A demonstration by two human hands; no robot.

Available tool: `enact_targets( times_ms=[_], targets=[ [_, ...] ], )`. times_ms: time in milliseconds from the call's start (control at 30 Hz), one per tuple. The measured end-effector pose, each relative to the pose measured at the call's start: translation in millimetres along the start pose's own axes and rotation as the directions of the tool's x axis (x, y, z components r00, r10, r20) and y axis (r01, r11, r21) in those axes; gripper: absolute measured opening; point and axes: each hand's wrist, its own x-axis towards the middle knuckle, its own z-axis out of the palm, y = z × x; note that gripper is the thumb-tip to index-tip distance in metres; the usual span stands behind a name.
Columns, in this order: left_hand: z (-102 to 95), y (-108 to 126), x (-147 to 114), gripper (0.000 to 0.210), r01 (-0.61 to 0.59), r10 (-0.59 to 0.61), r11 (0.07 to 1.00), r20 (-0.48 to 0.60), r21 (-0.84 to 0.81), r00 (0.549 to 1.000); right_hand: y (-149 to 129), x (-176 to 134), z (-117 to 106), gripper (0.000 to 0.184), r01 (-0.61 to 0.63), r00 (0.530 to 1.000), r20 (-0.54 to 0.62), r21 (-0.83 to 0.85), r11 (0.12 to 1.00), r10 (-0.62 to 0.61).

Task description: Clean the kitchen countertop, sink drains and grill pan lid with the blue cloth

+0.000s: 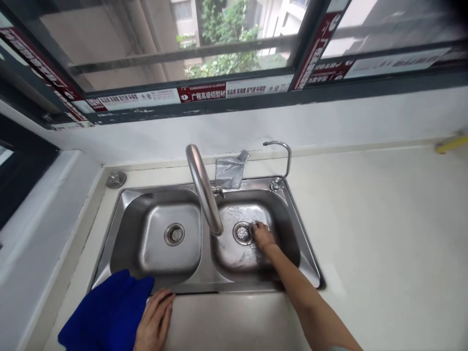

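My right hand (263,236) reaches down into the right basin (234,263) of the steel double sink. Its bent fingertips press at the right edge of the round drain (243,233); whatever they may hold is hidden beneath them. A thin film of water shines on the basin floor around it. At the front edge of the counter my left hand (155,317) rests flat with its fingers stretched out, holding nothing visible. A bright blue cloth (107,312) lies right beside it on the left, over the sink's front corner.
The curved faucet (204,190) arches forward over the divider. Behind it lies a grey mesh cloth (230,171). A thin chrome spout (288,158) rises at the back right corner. A round metal drain plug (116,180) sits by the left basin (157,258). Windows (183,48) stand behind.
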Motion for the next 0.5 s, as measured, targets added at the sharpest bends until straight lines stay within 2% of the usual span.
enact_targets(
  times_ms=[100,200,300,433,500],
  targets=[
    [4.6,3,1,0.024,-0.004,0.004,1.0,0.012,0.006,1.0,8,9,14,0.034,-0.001,1.0,0.005,-0.03,1.0,0.001],
    [11.4,4,4,0.023,-0.025,0.025,1.0,0.0,0.011,1.0,22,12,11,0.033,-0.029,1.0,0.005,-0.067,0.997,0.03],
    [12.6,-2,6,0.023,-0.009,0.009,1.0,-0.023,-0.009,1.0,40,20,-12,0.033,-0.048,0.999,-0.026,-0.09,0.995,0.046],
    [-2.1,-19,9,0.025,0.176,-0.173,0.984,-0.123,0.013,0.977,60,38,-52,0.037,-0.01,0.995,-0.099,-0.083,0.997,0.002],
    [-12.4,-27,12,0.03,0.246,-0.236,0.968,-0.164,0.044,0.958,65,38,-62,0.036,0.025,0.995,-0.098,-0.08,0.996,-0.033]
  ],
)
